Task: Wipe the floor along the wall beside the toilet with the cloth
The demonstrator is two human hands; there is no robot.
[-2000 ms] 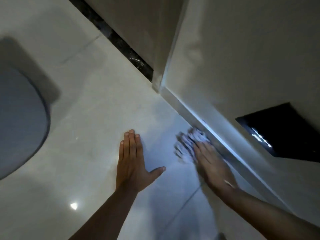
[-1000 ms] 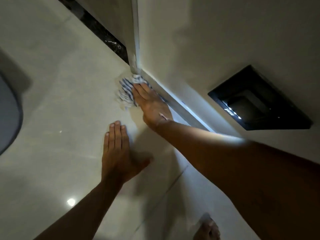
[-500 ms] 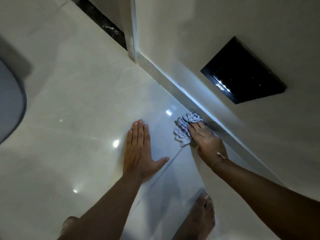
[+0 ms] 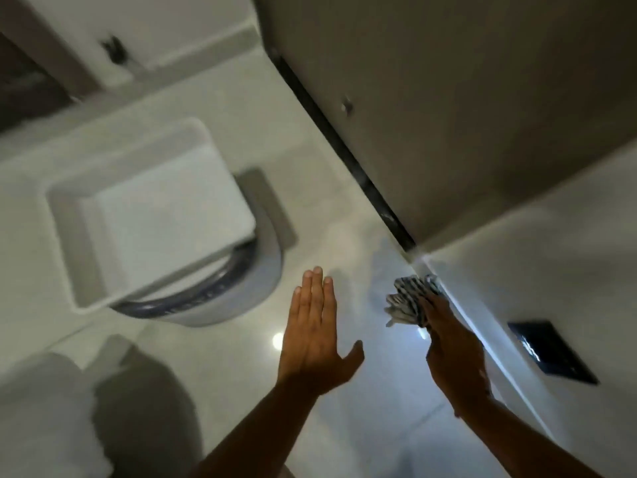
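A crumpled blue-and-white striped cloth (image 4: 406,300) lies on the glossy pale floor (image 4: 331,243), pressed against the foot of the wall (image 4: 551,263) near the corner with a door frame. My right hand (image 4: 451,350) rests on the cloth with its fingers over the near part. Flat on the tiles to the left, my left hand (image 4: 315,336) is spread with fingers straight and holds nothing. The white toilet (image 4: 155,229), lid up, stands at the left, about a hand's length from my left hand.
A black strip (image 4: 348,150) runs along the base of the far wall panel up to the corner. A black recessed wall plate (image 4: 551,350) sits low on the wall at the right. Dark shadow covers the floor at the bottom left.
My right hand has pushed the cloth forward along the wall base toward the corner. The view has lifted, bringing the whole toilet into sight. My left hand stays flat on the floor.
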